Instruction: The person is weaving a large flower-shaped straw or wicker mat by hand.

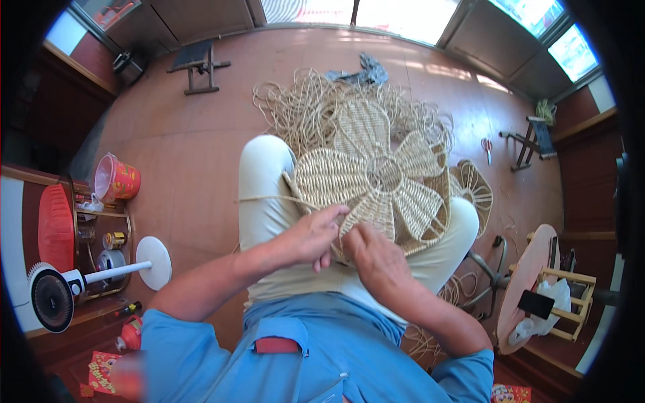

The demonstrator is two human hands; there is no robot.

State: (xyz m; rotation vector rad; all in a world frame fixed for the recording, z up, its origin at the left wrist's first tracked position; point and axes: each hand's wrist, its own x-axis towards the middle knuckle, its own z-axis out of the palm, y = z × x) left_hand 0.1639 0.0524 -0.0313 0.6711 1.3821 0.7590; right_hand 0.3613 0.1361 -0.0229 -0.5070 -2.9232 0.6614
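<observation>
Hands close to each other but not clasped, both at the near edge of the flower-shaped woven piece (332, 176), which lies across the person's legs (263, 185), tilted a bit. Left hand (310, 238): index finger stretched along the rim by the left petal, other fingers curled below; can't tell if it's pinching anything. Right hand (377, 254): fingers bunched at the lower petal's edge, tips hidden, so can't tell whether they're clamped on the rim or a cord. Loose strand (272, 199) runs out leftward from beside the left hand. Handling, my guess: light for its spread, fairly stiff where the weave is tight, springy at the open gaps, rough rather than slippery, not fragile, though loose ends could snag or pull out. Best hold: the firm outer rim or a densely woven petal, piece braced on the thighs; avoid the thin open strands at lower right. Around it: tangled cord pile (295, 111) on the floor (181, 151) beyond the knees, smaller woven piece (478, 191) just past the right knee, scissors (487, 149) farther off to the right.
</observation>
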